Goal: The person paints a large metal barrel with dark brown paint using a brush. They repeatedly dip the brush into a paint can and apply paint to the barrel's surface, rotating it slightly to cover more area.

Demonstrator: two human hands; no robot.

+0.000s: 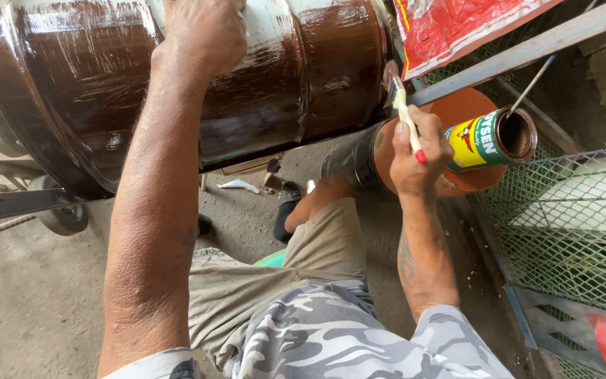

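A large metal drum (92, 84) lies on its side, coated in wet glossy brown paint. My left hand (205, 31) rests flat on top of the drum, fingers over its far side. My right hand (419, 158) grips a paintbrush (405, 112) with a pale handle and red tip, its bristles touching the drum's right end. Just right of that hand stands an open paint can (492, 139) with a yellow and green label and brown paint inside, a thin stick (531, 84) leaning in it. The can sits on a round orange lid (457, 112).
Green wire mesh panels (569, 224) stand at the right, under a grey metal bar (527, 45) and a red sheet (450, 28). A wheel (64, 217) and metal frame sit at the left. My knees in khaki shorts are below; the floor is concrete (29, 295).
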